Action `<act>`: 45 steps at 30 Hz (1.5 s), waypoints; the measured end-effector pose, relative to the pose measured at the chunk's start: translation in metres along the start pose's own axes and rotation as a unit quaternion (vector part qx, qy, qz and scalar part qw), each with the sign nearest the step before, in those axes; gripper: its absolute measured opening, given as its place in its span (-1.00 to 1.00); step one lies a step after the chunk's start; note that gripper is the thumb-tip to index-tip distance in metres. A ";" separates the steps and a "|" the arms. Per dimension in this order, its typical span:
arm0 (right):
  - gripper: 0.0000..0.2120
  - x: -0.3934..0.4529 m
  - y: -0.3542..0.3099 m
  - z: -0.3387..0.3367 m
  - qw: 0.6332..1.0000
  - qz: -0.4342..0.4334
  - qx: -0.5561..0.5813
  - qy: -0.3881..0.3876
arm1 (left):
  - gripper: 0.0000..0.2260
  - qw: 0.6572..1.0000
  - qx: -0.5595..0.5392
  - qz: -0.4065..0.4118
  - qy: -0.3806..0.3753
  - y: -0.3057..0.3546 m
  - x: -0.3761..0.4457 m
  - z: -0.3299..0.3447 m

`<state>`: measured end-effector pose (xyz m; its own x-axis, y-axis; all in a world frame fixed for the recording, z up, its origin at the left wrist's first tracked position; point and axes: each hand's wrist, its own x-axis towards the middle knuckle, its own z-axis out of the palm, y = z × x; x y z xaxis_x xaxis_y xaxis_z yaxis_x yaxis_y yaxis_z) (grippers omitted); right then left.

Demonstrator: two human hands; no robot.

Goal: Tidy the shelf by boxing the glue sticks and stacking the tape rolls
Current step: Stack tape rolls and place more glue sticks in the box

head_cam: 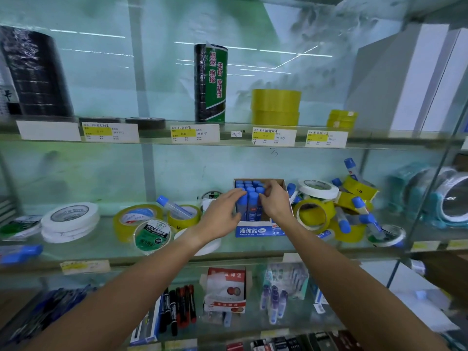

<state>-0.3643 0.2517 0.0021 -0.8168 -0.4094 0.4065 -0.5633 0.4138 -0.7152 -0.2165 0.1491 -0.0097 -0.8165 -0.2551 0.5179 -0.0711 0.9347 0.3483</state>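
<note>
On the middle glass shelf (106, 245), far left, a stack of white double-sided tape rolls (69, 221) sits beside translucent yellow tape rolls (138, 220); one holds a loose blue-capped glue stick (174, 206). The left hand (222, 216) rests its loosely spread fingers against the left side of the blue-and-white cardboard glue box (253, 230). Upright blue-capped glue sticks (249, 191) fill the box between both hands. The right hand (274, 200) curls its fingertips onto the caps; whether it pinches one, I cannot tell. Right of the box lies a jumble of yellow tape rolls (314, 214) and scattered glue sticks (361, 206).
</note>
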 end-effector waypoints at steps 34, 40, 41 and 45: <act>-0.73 0.009 -0.011 -0.002 0.944 0.023 -0.248 -0.215 | -0.38 0.999 -0.033 0.000 -0.025 -0.006 -0.004 0.000; -0.69 0.008 -0.010 -0.009 0.944 0.034 -0.235 -0.230 | -0.37 0.999 -0.042 -0.013 -0.026 -0.013 -0.002 0.000; -0.69 0.008 -0.011 -0.011 0.945 0.035 -0.231 -0.228 | -0.37 0.999 -0.042 -0.013 -0.026 -0.015 -0.002 0.000; -0.73 0.008 -0.016 -0.018 0.952 0.036 -0.219 -0.212 | -0.39 0.999 -0.040 -0.012 -0.021 -0.020 -0.001 0.000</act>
<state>-0.3648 0.2566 0.0270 -0.7843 -0.6196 0.0324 -0.5809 0.7149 -0.3893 -0.2138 0.1303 -0.0174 -0.8389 -0.2642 0.4759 -0.0455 0.9053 0.4223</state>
